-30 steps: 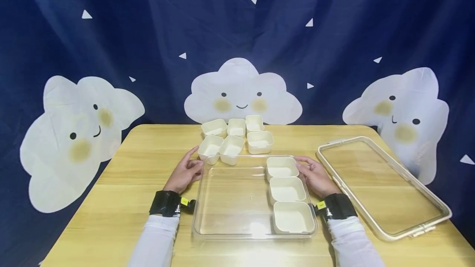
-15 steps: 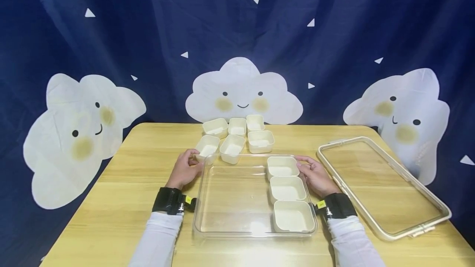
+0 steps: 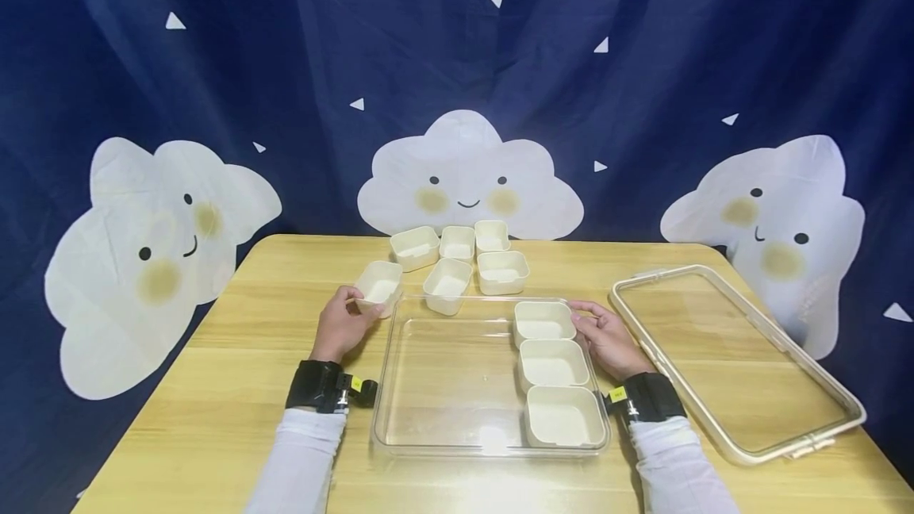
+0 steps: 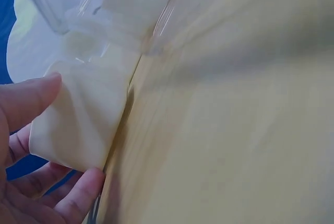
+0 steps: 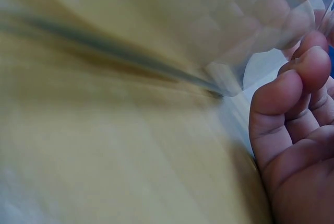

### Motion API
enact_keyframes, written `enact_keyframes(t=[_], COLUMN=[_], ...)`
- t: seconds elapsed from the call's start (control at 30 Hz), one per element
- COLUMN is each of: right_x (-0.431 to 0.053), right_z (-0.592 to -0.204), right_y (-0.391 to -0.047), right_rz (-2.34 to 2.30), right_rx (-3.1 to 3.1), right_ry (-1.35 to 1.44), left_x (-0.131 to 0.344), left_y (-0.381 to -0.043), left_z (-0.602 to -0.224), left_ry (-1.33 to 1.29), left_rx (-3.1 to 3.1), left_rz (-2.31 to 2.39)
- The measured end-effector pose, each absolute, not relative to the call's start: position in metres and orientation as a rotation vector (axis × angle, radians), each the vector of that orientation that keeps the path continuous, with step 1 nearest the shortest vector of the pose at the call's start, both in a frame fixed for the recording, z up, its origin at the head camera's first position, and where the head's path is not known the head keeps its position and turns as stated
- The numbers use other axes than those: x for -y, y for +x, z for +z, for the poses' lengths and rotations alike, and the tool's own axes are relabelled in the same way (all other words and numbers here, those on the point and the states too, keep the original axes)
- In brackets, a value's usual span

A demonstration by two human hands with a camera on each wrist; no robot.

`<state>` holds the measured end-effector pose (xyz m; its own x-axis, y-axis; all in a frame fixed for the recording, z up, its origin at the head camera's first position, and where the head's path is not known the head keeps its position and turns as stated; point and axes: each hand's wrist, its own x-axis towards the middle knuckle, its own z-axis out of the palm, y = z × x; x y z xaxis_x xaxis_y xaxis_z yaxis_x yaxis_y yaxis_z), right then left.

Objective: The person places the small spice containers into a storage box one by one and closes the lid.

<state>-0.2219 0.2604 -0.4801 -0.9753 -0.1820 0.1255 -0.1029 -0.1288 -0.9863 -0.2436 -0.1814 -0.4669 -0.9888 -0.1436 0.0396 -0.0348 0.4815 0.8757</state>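
Observation:
My left hand [image 3: 344, 325] grips a small cream plastic container [image 3: 379, 285] beyond the back left corner of a clear storage box [image 3: 457, 387]. In the left wrist view, the thumb lies along one side of this container [image 4: 78, 119] and the fingers wrap its far end. My right hand [image 3: 607, 339] holds the clear box at its back right corner, its curled fingers [image 5: 276, 96] right at the transparent wall in the right wrist view. Inside the box, three cream containers stand in a row along the right side: back [image 3: 544, 322], middle [image 3: 553, 365] and front [image 3: 564, 417].
Several more cream containers sit behind the box, among them one near its back rim [image 3: 447, 285] and one further right [image 3: 503, 272]. On the right of the wooden table [image 3: 214, 387] lies a clear lid with a cream frame [image 3: 703, 419]. A dark blue cloud-print curtain [image 3: 314, 38] hangs behind.
My left hand has taken hold of the front left loose container and moved it leftward, away from its neighbour. The right hand and the box have stayed in place.

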Motion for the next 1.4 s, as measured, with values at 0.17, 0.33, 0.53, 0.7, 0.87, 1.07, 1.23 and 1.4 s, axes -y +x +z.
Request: enact_keyframes(t=[0.17,0.33,0.53,0.7,0.87,1.07,1.23,1.4], right_x=[-0.261,-0.262,-0.261,-0.261,-0.259,-0.257,-0.257,-0.257], right_z=[-0.48,-0.481,-0.48,-0.478,-0.478,-0.477,-0.478,-0.478], right_y=[-0.222,-0.222,-0.221,-0.221,-0.221,-0.222,-0.222,-0.221], right_rz=[-2.28,-2.284,-2.281,-2.295,-2.306,-2.297,-2.302,-2.288], right_rx=[-2.075,-2.062,-2.07,-2.062,-2.044,-2.043,-2.045,-2.061], right_ry=[-0.321,-0.321,-0.317,-0.317,-0.332,-0.31,-0.306,-0.297], left_x=[0.186,0.189,0.191,0.193,0.196,0.199,0.198,0.197], left_y=[-0.24,-0.239,-0.238,-0.237,-0.236,-0.231,-0.229,-0.227], left_z=[-0.462,-0.457,-0.452,-0.449,-0.447,-0.442,-0.437,-0.431], left_ry=[0.17,0.18,0.169,0.133,0.126,0.121,0.108,0.098], left_rx=[2.599,2.6,2.603,2.61,2.607,2.608,2.604,2.61], left_rz=[-1.535,-1.542,-1.522,-1.504,-1.511,-1.538,-1.547,-1.512])
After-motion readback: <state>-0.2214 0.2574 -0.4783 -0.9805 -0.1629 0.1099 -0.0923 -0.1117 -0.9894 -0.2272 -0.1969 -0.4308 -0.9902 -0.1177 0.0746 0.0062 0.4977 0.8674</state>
